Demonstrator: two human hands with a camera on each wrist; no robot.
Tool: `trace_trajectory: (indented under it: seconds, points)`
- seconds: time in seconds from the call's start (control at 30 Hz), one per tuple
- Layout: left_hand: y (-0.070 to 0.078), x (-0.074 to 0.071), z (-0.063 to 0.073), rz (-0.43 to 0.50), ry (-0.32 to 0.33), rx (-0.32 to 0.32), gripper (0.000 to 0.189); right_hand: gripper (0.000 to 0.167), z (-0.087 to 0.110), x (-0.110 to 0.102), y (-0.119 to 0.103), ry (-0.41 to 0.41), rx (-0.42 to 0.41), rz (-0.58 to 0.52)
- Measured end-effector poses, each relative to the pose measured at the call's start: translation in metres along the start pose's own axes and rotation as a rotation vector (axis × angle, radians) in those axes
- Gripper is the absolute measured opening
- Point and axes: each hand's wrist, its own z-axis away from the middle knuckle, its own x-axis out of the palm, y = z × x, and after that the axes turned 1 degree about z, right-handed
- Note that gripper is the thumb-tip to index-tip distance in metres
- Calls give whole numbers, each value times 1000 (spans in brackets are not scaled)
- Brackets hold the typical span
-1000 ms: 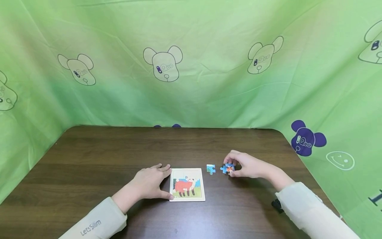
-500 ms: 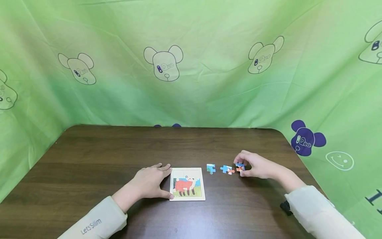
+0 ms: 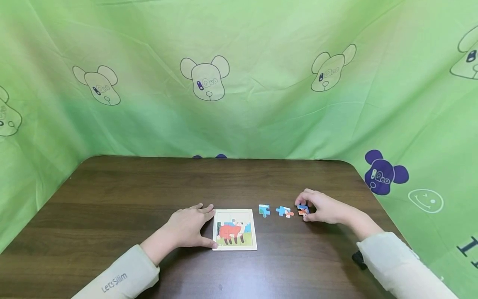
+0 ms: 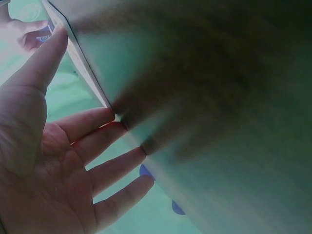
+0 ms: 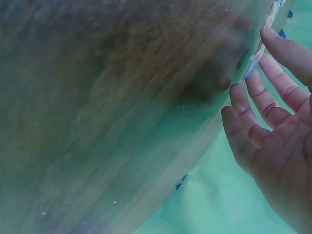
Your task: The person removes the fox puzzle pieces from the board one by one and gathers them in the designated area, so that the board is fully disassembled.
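A small square picture puzzle in a pale frame [image 3: 254,230], printed with a red animal on dark legs, lies flat on the table. My left hand [image 3: 184,228] rests at its left side, fingers spread and straight, thumb on the lower left corner. In the left wrist view the thumb [image 4: 53,53] meets the frame's edge. To the right, my right hand [image 3: 324,207] pinches a blue and orange jigsaw piece [image 3: 303,210] between thumb and fingers, low at the tabletop. The right wrist view has this piece [image 5: 253,64] edge-on at the fingertips.
Between frame and right hand lie a blue and green jigsaw piece [image 3: 264,210] and a blue piece with an orange part [image 3: 284,211]. The brown wooden table [image 3: 149,182] ends at a green printed curtain [image 3: 261,124]. A black object [image 3: 359,260] shows under the right sleeve.
My right hand has moved right with the blue and orange jigsaw piece, away from the middle piece, which now shows separately. My left hand and the framed puzzle have stayed in place.
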Motion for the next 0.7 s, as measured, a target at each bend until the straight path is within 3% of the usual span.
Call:
trace_trajectory:
  seconds: [0.43,0.7]
  points:
    - [1,0,0,13,1,-3,94,27,-1,2,3,28,-29,14]
    - [1,0,1,19,-1,-5,94,24,-14,3,-16,44,-22,-18]
